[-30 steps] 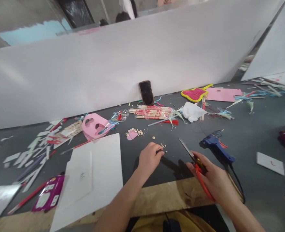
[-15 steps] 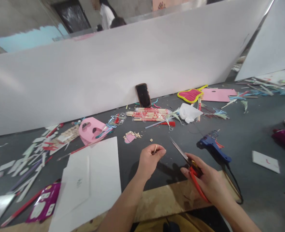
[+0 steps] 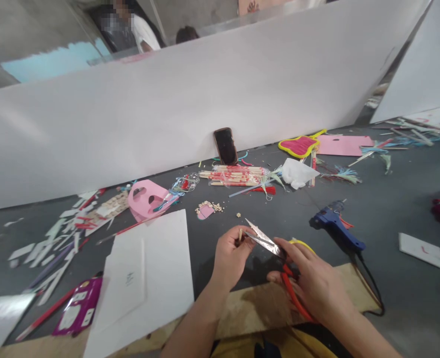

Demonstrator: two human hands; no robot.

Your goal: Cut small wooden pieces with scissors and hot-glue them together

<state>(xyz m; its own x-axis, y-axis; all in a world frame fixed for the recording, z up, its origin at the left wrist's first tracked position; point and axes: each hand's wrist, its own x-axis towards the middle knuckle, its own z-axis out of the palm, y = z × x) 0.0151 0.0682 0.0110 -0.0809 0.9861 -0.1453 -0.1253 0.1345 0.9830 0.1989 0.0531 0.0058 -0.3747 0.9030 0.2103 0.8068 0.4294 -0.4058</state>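
Observation:
My left hand [image 3: 227, 261] is closed in a pinch on a short pale wooden stick [image 3: 240, 234], only its tip showing between the fingers. My right hand [image 3: 315, 281] grips scissors [image 3: 268, 243] with red and yellow handles. Their blades are parted and point left, the lower one reaching over the left fingertips beside the stick. Whether a blade touches the stick, I cannot tell. Just beyond the hands lies a single tiny pale piece [image 3: 238, 215]. Farther back, several similar bits [image 3: 217, 206] surround a small pink heart-like shape [image 3: 205, 213].
A blue glue gun [image 3: 334, 226] with a black cord lies right. White sheets [image 3: 164, 253] and a purple packet [image 3: 80, 306] are left. Behind are a phone [image 3: 226, 145], bundled sticks [image 3: 238, 175], a pink cutout [image 3: 147, 196] and a white partition [image 3: 167, 109]. A person [image 3: 143, 32] stands beyond.
The scissors have moved left to my left fingertips, and their blades have spread apart. My left hand keeps its pinch. The view has shifted slightly.

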